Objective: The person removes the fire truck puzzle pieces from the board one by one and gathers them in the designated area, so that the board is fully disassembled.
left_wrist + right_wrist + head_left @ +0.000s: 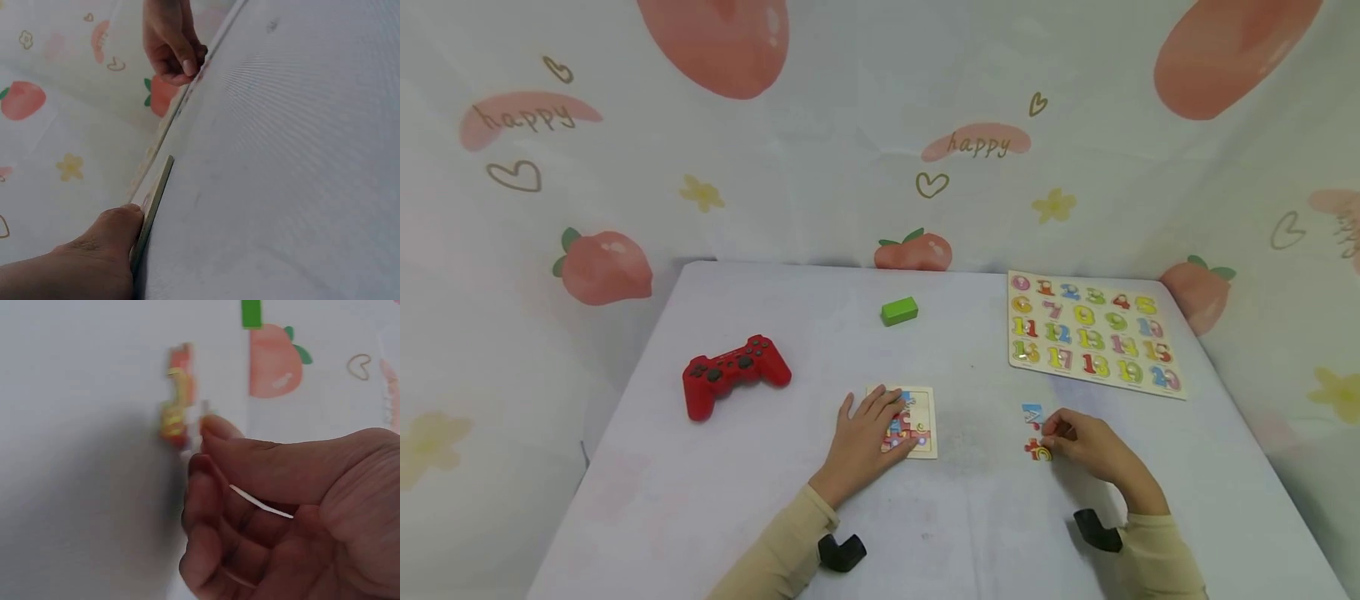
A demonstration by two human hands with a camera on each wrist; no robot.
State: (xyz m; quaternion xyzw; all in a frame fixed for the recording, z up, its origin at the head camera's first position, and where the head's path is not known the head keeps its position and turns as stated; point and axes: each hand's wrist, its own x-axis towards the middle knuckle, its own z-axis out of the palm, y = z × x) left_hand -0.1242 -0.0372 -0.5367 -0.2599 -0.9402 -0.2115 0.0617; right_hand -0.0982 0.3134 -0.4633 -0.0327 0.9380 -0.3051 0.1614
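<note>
My left hand (867, 435) rests on a small wooden jigsaw puzzle (923, 417), its fingers spread over the left side and its thumb along the lower edge. Colourful pieces in the frame show beside the fingers. To the right, my right hand (1086, 446) pinches a puzzle piece (192, 434) between thumb and fingertips; most of that piece is hidden. A loose blue-and-white piece (1032, 412) lies just beyond those fingertips. Nearer me is a red piece with a yellow arc (1039, 451), right at the fingers.
A red game controller (737, 372) lies on the left of the white-covered table (820, 333). Toward the back sits a green block (899, 311). At the back right lies a wooden number board (1093, 333). A patterned cloth hangs behind the table.
</note>
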